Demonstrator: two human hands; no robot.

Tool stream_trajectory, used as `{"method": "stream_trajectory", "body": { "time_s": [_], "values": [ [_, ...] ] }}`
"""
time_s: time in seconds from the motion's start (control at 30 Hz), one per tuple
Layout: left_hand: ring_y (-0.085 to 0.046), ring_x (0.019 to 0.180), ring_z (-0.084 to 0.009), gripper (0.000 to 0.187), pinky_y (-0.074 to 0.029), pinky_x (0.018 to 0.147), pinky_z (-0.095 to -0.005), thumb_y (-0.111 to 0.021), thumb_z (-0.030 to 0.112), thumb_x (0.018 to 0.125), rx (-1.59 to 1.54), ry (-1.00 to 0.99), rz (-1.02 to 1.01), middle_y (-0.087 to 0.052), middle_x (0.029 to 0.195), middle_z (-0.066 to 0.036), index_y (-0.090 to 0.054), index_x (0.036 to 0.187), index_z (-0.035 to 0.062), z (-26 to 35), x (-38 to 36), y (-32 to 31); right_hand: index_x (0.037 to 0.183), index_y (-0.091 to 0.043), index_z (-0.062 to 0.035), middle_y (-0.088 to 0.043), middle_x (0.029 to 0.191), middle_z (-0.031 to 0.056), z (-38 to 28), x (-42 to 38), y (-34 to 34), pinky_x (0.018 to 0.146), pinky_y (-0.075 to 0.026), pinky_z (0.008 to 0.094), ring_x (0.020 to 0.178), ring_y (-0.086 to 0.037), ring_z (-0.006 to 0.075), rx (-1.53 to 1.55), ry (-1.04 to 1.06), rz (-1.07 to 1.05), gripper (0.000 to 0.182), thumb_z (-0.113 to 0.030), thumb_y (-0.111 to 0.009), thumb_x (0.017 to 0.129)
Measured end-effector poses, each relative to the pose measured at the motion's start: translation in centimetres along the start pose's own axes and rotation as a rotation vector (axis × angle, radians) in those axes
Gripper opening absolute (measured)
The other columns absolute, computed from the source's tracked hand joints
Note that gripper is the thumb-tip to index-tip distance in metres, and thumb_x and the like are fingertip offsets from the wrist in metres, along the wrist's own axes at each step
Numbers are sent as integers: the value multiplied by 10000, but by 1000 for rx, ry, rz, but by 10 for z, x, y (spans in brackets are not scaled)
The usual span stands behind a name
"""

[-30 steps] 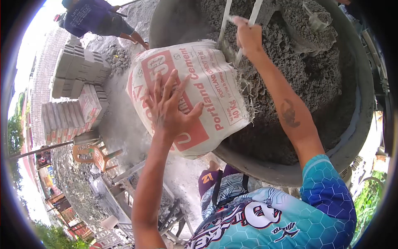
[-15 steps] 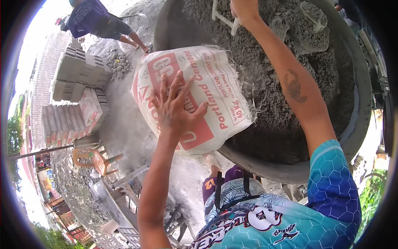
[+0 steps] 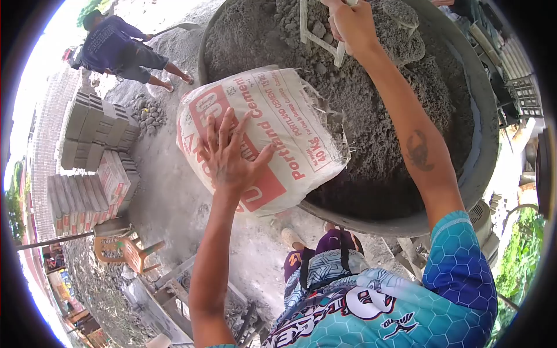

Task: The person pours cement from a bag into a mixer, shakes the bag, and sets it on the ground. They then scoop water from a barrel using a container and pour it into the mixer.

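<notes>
My left hand [image 3: 232, 153] lies with spread fingers on the printed face of a white and red Portland cement bag [image 3: 290, 139]. The bag's torn end rests over the rim of a large round tub [image 3: 371, 227] holding grey, crumbly mix [image 3: 383, 127]. At the top, my right hand [image 3: 354, 26] is wrapped round a pale metal handle [image 3: 322, 42], which stands over the mix. The lower part of that tool is out of view or hidden.
A person [image 3: 125, 49] with a shovel [image 3: 177, 27] stands at the upper left. Below are stacked grey blocks [image 3: 93, 130], piled cement bags [image 3: 78, 200] and an orange plastic chair [image 3: 130, 252]. Metal frames [image 3: 525, 95] stand at the right.
My left hand and the bag appear slightly further left and my right hand a little lower, as the whole view has shifted. The other person is now more fully visible, with the shovel.
</notes>
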State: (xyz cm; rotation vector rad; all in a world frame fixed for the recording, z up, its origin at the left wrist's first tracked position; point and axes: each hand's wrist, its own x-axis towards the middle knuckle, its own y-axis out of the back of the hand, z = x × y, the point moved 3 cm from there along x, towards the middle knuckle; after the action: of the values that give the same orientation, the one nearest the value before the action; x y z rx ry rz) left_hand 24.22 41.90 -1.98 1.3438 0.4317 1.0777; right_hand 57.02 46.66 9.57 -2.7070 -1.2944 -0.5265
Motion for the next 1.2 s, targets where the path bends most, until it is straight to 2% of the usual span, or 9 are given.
{"method": "stream_trajectory", "body": {
  "time_s": [0.1,0.47,0.53,0.57,0.6,0.67,0.83,0.97,1.2],
  "values": [
    [-189,1575,-349,778,-81,1230,-662,-794,574,763,-32,3,3,-388,1631,-10,-587,1463,304,-3,-2,-4,997,-776,8,-448,491,-44,-4,-8,16,392,-281,297,391,-370,73,-29,-2,11,307,-247,-607,1027],
    [-203,1568,-361,768,-100,1220,-635,-778,548,791,-94,-11,70,-367,1644,-33,-562,1478,281,-9,-7,-14,1098,-779,7,-459,519,-52,-8,-26,14,385,-279,288,399,-367,66,90,0,-25,303,-243,-624,1024],
    [-186,1572,-366,773,-79,1222,-660,-777,587,791,-120,1,67,-356,1650,-32,-573,1471,281,-10,-8,-17,764,-731,-4,-481,512,-29,21,-18,9,425,-314,331,439,-405,76,-1,-72,-43,341,-289,-683,944],
    [-188,1571,-368,767,-81,1221,-662,-779,576,792,-134,5,64,-354,1651,-33,-574,1470,280,-9,-9,-12,1010,-794,2,-499,531,-26,11,-21,5,441,-333,319,449,-414,73,72,-65,-23,337,-310,-687,938],
    [-190,1570,-370,762,-84,1220,-664,-781,565,794,-145,9,61,-352,1653,-33,-574,1469,279,-10,-9,-11,1010,-794,2,-499,531,-26,10,-23,3,441,-333,319,449,-414,73,72,-59,-19,337,-310,-687,938],
    [-192,1569,-372,762,-83,1219,-667,-781,563,795,-151,-5,77,-353,1653,-35,-571,1471,279,-12,-10,-10,1212,-758,0,-512,550,-27,11,-26,0,464,-355,307,467,-433,68,-33,-33,-25,427,-320,-681,940],
    [-228,1564,-346,743,-130,1215,-608,-754,492,822,-116,-20,86,-370,1649,-42,-540,1497,267,-9,-11,-8,1238,-763,-61,-575,597,4,20,-32,3,637,-486,334,595,-570,122,-221,-53,-2,441,-385,-643,965],
    [-233,1562,-348,746,-127,1216,-605,-762,500,816,-107,-17,84,-374,1647,-44,-547,1492,269,-7,-10,-8,1242,-761,-61,-575,598,6,22,-31,12,638,-488,335,596,-570,119,-231,-88,-52,429,-374,-627,980],
    [-238,1560,-357,720,-130,1210,-645,-765,521,824,-5,-11,16,-399,1633,-47,-578,1471,266,2,-4,-1,1237,-750,-21,-495,557,-49,37,-26,16,490,-374,283,498,-440,52,-46,-70,-65,402,-315,-629,989]
  ]
}}
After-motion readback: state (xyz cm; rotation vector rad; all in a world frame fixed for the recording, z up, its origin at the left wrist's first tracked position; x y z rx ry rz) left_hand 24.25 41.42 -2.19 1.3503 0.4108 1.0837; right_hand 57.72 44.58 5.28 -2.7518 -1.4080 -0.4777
